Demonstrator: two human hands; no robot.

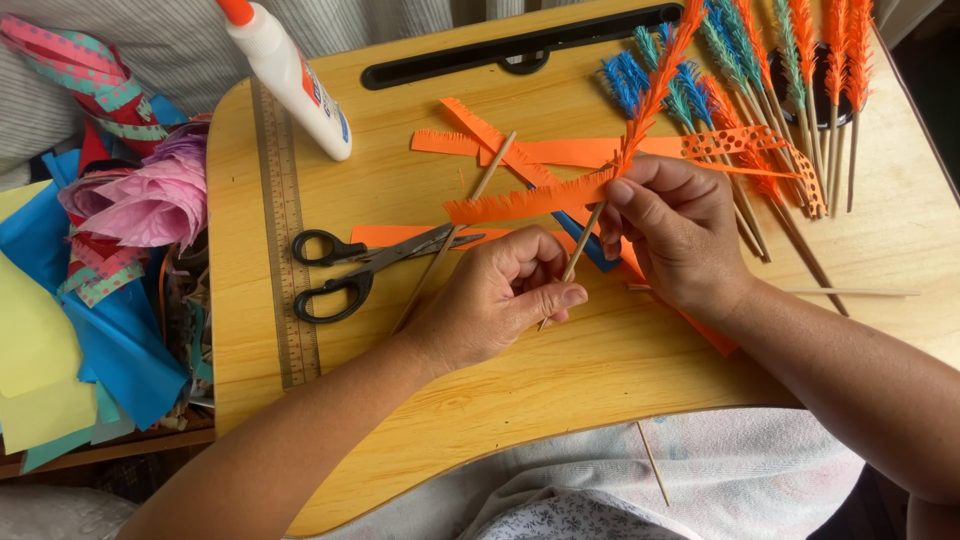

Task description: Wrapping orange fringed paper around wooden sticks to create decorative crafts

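Winding appears to be the step in hand: a fringed orange paper strip (530, 197) is being wrapped around a thin wooden skewer (578, 252), which is held tilted above the yellow wooden lap bench (560, 390). The skewer's lower end is pinched by the left hand (497, 295), fingers clenched on it; the strip is pressed to the stick by the right hand (680, 235), whose fingers grasp paper and stick together. Steady turning with the strip kept taut is judged to be called for next. Room is tight: black-handled scissors (350, 265) lie just left, finished paper-feather sticks (790, 90) crowd the far right edge, and a white glue bottle (290, 75) overhangs the far left corner.
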